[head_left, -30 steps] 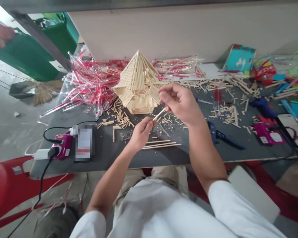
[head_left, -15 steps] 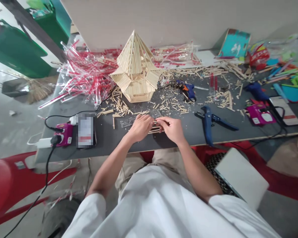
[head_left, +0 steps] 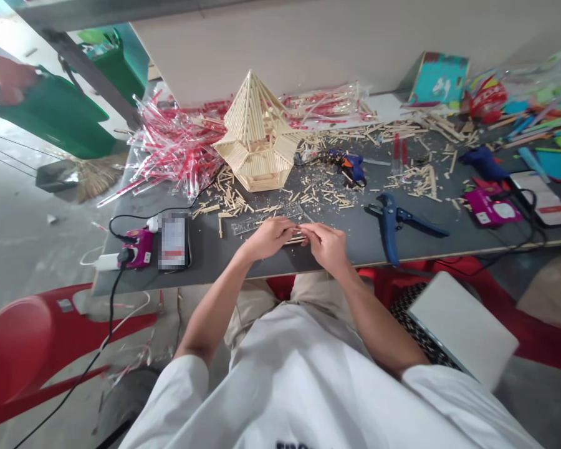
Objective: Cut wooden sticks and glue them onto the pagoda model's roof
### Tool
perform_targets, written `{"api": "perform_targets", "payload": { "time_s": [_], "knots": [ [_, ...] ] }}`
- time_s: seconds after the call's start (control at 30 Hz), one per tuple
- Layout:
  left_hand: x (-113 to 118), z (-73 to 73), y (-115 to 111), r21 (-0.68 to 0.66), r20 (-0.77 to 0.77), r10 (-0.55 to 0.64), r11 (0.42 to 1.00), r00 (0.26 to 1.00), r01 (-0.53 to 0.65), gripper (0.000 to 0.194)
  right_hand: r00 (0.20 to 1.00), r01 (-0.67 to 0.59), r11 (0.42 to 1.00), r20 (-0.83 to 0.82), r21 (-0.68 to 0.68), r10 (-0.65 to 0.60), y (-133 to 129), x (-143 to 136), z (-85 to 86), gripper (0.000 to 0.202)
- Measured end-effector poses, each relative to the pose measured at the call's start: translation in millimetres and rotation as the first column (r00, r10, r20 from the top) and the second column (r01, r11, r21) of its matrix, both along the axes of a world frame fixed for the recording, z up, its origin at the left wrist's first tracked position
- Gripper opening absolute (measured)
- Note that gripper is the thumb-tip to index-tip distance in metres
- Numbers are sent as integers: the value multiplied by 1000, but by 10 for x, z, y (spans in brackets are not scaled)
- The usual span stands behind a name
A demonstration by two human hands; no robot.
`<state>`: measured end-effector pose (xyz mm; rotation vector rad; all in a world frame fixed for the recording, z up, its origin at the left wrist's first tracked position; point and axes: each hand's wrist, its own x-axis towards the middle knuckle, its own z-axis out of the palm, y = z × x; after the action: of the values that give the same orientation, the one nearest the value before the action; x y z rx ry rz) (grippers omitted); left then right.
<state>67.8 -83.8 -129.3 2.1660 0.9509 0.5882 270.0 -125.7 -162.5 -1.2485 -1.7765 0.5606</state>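
Observation:
My left hand [head_left: 273, 237] and my right hand [head_left: 326, 245] meet near the table's front edge, fingers closed on small wooden sticks [head_left: 295, 239]. The fingertips hide much of these sticks. A clear ruler [head_left: 244, 227] lies flat just behind my left hand. Beyond it stands a model built of wooden sticks [head_left: 267, 168], with a pointed roof and flared sides. Short cut sticks [head_left: 231, 201] are scattered around its base. To the right of my hands lies a blue cutter [head_left: 389, 234] with its handles spread.
A phone [head_left: 174, 240] and a purple power adapter [head_left: 140, 248] with cables sit at the left. Red and clear wrappers [head_left: 177, 146] are heaped behind. A blue glue gun [head_left: 350, 167] lies behind the cutter, another [head_left: 484, 163] at the right.
The view has shifted, so the table's left side appears further right. My hands stay close together at the sticks, with the fingertips slightly nearer each other.

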Motion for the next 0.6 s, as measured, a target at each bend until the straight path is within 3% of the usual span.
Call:
{"api": "perform_targets", "payload": {
  "time_s": [0.17, 0.3, 0.37, 0.43, 0.5, 0.6],
  "knots": [
    [64, 91, -86, -26, 42, 29, 999, 999, -28, 33, 1000, 12, 1000, -1, -5, -12, -99, 8, 77, 28],
    [70, 114, -174, -122, 173, 217, 973, 961, -197, 28, 994, 59, 996, -87, -61, -64, -137, -28, 153, 28],
    [70, 84, -242, -231, 341, 409, 909, 846, -346, 27, 980, 95, 991, -163, -99, -111, -157, -64, 196, 28],
    [95, 43, -340, -382, 468, 569, 821, 676, -425, 32, 957, 125, 984, -246, -128, -154, -189, -112, 238, 27],
    [160, 11, -465, -500, 500, 616, 779, 608, -378, 35, 928, 138, 978, -324, -160, -184, -230, -170, 274, 26],
    [319, 2, -645, -586, 537, 576, 780, 617, -218, 33, 891, 149, 974, -404, -168, -206, -296, -260, 299, 23]
  ]
}}
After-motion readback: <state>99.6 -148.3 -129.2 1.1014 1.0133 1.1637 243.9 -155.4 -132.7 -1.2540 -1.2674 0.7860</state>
